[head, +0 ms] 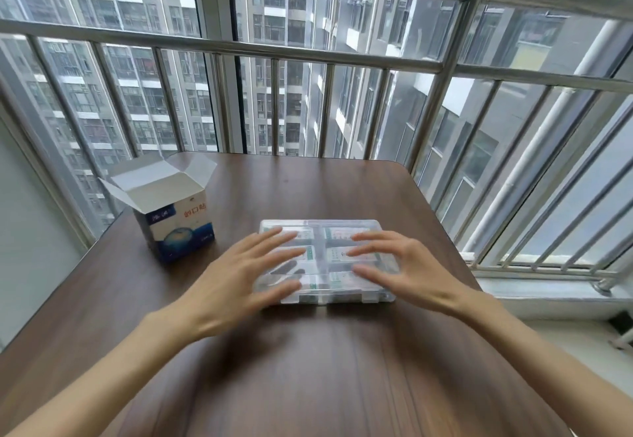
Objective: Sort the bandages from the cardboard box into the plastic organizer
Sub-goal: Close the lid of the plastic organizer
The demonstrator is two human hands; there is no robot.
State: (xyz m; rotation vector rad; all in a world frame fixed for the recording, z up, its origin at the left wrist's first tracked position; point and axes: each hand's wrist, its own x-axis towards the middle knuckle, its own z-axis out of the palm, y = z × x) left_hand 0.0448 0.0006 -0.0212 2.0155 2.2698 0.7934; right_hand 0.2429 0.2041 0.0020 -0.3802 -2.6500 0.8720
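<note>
A clear plastic organizer lies in the middle of the brown table, its lid down. Through the lid I see white-and-green bandages in several compartments. My left hand has its fingers spread flat over the organizer's left half. My right hand is spread the same way over the right half. Whether the fingers touch the lid or hover just above it I cannot tell. A white-and-blue cardboard box stands to the left of the organizer with its top flaps open; its inside is hidden.
The brown wooden table stands against a metal window railing at the back and right. A white window ledge runs along the table's right side.
</note>
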